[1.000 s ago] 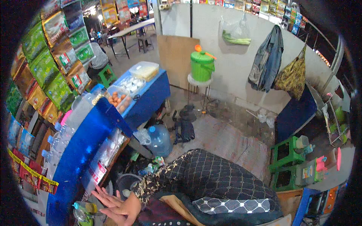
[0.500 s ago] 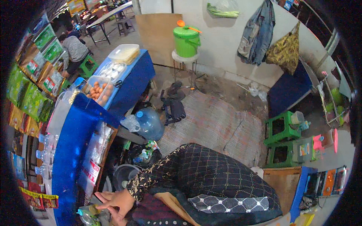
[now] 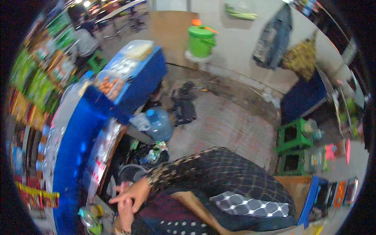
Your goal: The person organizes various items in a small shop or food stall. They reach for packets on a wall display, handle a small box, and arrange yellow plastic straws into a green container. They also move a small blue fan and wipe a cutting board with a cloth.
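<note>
My right hand point(image 3: 137, 194), its floral cuff at the wrist, lies across my left hand point(image 3: 125, 214) low on the left. The two touch, and their blurred fingers are stretched out. Nothing shows between them. Just left of my hands, a clear bottle point(image 3: 91, 222) with a teal cap and something green at its lower part stands by the blue counter. A grey bucket point(image 3: 131, 172) is behind my hands, partly hidden by my sleeve.
The blue counter point(image 3: 72, 164) runs along the left, with eggs point(image 3: 106, 85) in a container farther back. A large blue water jug point(image 3: 158, 123) rests on the floor beside a woven mat point(image 3: 219, 125). Green stools point(image 3: 291, 135) stand at the right.
My right hand has moved from near the bottle onto my left hand, which now shows more. The view has shifted, so the surroundings sit farther right and look blurred.
</note>
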The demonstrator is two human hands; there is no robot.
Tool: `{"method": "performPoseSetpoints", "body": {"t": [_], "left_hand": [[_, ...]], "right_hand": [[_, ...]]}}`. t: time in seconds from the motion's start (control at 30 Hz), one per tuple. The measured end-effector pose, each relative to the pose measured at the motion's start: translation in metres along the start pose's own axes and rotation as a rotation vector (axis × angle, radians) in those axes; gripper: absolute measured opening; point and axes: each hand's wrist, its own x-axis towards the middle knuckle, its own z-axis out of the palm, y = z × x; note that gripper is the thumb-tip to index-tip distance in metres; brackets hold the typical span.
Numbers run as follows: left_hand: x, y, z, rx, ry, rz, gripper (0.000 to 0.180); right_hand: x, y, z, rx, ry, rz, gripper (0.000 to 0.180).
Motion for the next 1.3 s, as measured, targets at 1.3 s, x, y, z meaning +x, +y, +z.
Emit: {"method": "performPoseSetpoints", "body": {"t": [1.3], "left_hand": [[0.297,0.036,0.464,-0.113,-0.754,-0.165,0.029]], "right_hand": [[-0.617,0.033,0.02,0.104,1.573,1.204,0.026]]}}
